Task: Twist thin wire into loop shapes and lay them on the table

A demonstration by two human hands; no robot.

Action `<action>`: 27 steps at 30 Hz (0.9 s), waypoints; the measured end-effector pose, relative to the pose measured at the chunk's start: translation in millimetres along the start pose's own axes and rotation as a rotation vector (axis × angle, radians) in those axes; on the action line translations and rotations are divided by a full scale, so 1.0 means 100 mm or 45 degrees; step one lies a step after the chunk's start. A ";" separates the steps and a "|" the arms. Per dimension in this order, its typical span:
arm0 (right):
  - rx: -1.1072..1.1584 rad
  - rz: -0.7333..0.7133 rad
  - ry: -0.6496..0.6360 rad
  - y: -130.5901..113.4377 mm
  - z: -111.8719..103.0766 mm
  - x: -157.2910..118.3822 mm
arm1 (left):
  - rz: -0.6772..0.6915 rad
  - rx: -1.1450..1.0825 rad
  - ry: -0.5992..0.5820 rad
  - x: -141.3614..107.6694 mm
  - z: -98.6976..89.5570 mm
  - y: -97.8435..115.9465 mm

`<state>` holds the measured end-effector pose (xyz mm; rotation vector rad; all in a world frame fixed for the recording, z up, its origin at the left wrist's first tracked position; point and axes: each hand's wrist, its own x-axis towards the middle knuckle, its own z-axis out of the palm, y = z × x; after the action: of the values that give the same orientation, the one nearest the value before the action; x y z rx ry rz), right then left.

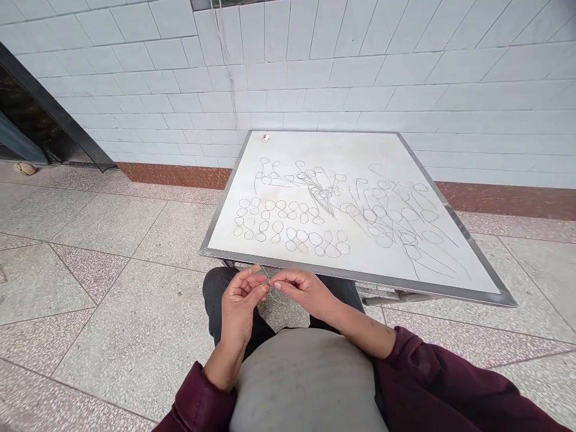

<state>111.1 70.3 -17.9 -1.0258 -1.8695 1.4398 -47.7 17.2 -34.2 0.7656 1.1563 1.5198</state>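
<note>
My left hand is closed, thumb and fingers pinching a thin wire loop above my lap. Fingertips of my right hand pinch the same wire from the other side, close to the left fingertips. The wire bends into curves around the fingers; its exact shape is too fine to make out. Beyond both hands, a white table carries several wire figure-eights in rows at its near left. A tangled pile of looped wires lies at the middle, and more wires with long tails spread over the right.
A small white and red object sits at the table's far left corner. The table has a grey metal edge and stands against a white tiled wall. White cords hang down the wall. A dark doorway is at far left.
</note>
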 end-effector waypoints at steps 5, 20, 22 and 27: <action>-0.008 -0.046 -0.006 -0.01 0.00 -0.01 | -0.057 0.002 -0.022 0.01 -0.01 -0.01; 0.018 -0.034 -0.052 0.04 0.01 0.00 | -0.132 -0.218 -0.029 0.03 0.02 -0.05; 0.015 -0.037 -0.049 0.05 0.01 0.00 | -0.136 -0.231 -0.021 0.03 0.02 -0.06; -0.019 -0.047 -0.048 0.04 0.02 0.01 | -0.162 -0.250 -0.022 0.02 0.03 -0.05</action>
<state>110.0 70.7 -22.0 -0.9727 -1.9188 1.4348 -44.1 19.9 -38.0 0.5609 1.0063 1.4911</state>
